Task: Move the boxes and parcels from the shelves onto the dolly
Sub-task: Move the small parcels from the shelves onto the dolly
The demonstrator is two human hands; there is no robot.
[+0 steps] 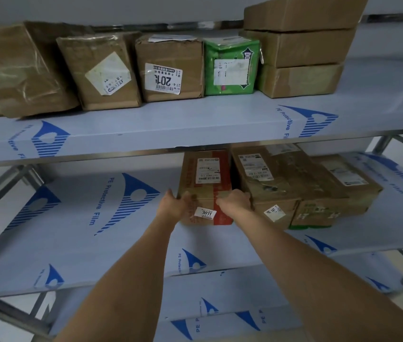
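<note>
Our left hand and right hand grip the near top corners of a labelled cardboard box, fingers curled over it, on the middle shelf.

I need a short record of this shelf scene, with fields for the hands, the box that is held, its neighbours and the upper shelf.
left hand: grips the left front corner of the box labelled 3011
right hand: grips the right front top edge of the same box
box labelled 3011: brown with red tape, on the middle shelf
neighbours: two brown parcels to its right, close beside it
upper shelf: row of brown boxes, one green parcel, a stack of three flat cartons
dolly: not in view
</note>
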